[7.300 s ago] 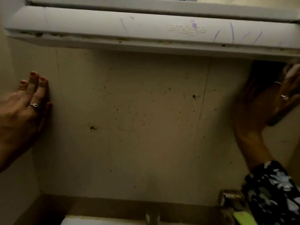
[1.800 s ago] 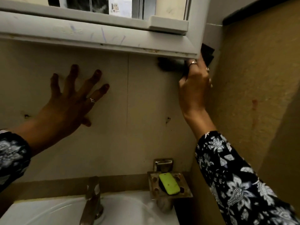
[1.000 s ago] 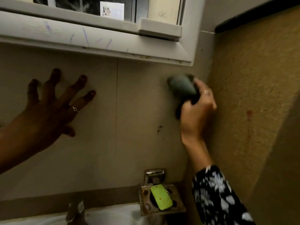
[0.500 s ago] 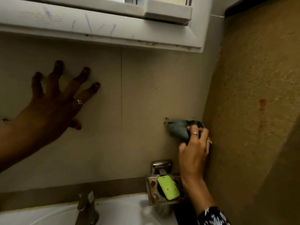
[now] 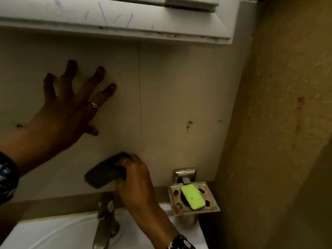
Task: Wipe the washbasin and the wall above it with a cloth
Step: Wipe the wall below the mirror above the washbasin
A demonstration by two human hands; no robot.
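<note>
Washbasin (image 5: pixel 53 232) occupies the nearest part of the view, white, with a metal tap (image 5: pixel 106 221) rising from its back edge. No cloth contact is visible on it; judged from this, the basin portion of the task is not being worked at this moment.

Just above the tap, the right hand (image 5: pixel 136 184) holds the cloth (image 5: pixel 106 175). Its fingers are clenched around one end of the dark, folded pad, and the free end lies flat against the wall (image 5: pixel 179 87), low down near the brown border strip. Gripping one end leaves most of the pad face available for contact with the tile.

To the right, a metal soap dish (image 5: pixel 210 207) is fixed to the wall and carries a green soap bar (image 5: pixel 193 196). It stands beside the wiping zone, not in it.

Higher and to the left, the left hand (image 5: pixel 68 112) rests on the wall with fingers spread and released, grasping nothing. This placement probably braces the body while leaning over the basin.

Farthest up, a white window frame (image 5: pixel 125 17) bounds the wall. Dark specks remain on the tile at mid height, right of the vertical joint.
</note>
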